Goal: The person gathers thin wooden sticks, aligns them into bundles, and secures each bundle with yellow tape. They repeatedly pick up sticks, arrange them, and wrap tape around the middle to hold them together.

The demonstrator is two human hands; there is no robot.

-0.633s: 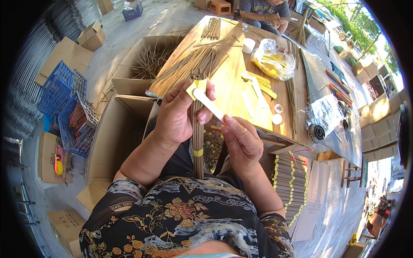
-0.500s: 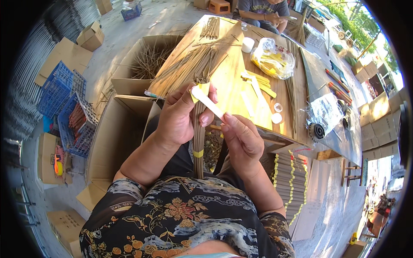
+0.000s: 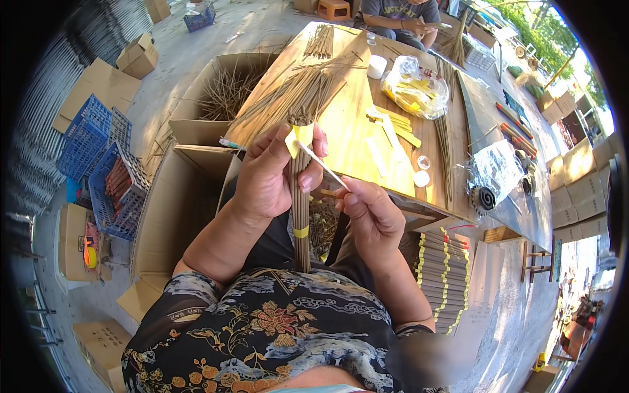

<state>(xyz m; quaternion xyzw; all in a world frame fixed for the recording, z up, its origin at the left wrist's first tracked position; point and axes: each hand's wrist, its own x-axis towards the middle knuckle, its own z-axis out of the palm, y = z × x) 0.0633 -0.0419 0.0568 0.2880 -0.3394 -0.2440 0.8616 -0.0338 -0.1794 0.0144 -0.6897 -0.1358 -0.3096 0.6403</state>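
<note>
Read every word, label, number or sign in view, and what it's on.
Co-worker's grey shirt: chest lettering, which I won't copy.
Wearer's left sleeve: possible letters, unclear.
Lower-left box: print too small to read.
Stacked boxes, right: marks too blurred.
Held stick bundle: none visible.

This seems to be a simple workshop: loose thin sticks (image 3: 282,92) lie on the wooden counter (image 3: 350,118), tied bundles (image 3: 442,281) are near it, and cardboard boxes (image 3: 137,57) and plastic crates (image 3: 85,134) stand around.
</note>
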